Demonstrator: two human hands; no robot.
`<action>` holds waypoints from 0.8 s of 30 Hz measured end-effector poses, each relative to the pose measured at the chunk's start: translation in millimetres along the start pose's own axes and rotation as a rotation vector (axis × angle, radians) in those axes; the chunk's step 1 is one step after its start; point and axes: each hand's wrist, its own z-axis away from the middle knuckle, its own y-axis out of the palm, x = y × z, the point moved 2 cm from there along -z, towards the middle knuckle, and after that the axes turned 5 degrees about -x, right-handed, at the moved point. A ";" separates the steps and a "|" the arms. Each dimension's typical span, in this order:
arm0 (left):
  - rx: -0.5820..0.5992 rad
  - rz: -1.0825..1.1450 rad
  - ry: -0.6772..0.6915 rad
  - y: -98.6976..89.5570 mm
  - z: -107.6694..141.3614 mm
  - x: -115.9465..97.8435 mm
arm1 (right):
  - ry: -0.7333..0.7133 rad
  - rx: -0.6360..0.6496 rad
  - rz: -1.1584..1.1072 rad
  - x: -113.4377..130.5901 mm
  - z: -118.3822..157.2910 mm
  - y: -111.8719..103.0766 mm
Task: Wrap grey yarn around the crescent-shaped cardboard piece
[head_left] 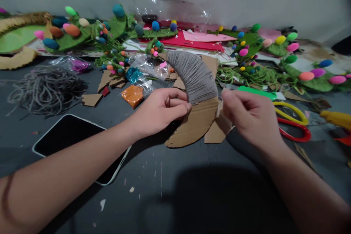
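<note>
A crescent of brown cardboard [193,124] is gripped at its left edge by my left hand [161,111], thumb in front and fingers partly behind it. Grey yarn [193,75] is wound tightly round the crescent's upper half, while its lower half shows bare cardboard. Just off the right edge, my right hand [246,115] is closed in a pinch. Whatever sits between its fingertips is too small or hidden to make out. To the left lies a loose heap of grey yarn [49,89].
A phone [71,135] lies under my left forearm. Scissors [294,129] with red and yellow handles rest beyond my right wrist. Cardboard scraps [219,128] and an orange packet [132,96] lie around. Green leaf shapes [251,44] with coloured balls line the back.
</note>
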 end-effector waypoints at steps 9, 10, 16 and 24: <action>0.022 0.000 0.032 -0.5 -1.0 2.9 | 0.016 -0.101 0.076 -9.3 0.1 25.1; 0.024 -0.002 0.036 -0.6 -1.2 2.8 | 0.018 -0.093 0.062 -9.6 0.2 27.0; 0.037 -0.003 0.048 0.6 -3.0 0.7 | 0.006 -0.074 -0.007 -9.2 -0.1 31.5; 0.039 -0.017 0.051 0.4 -2.3 1.1 | 0.035 -0.045 -0.077 -7.1 -1.3 31.8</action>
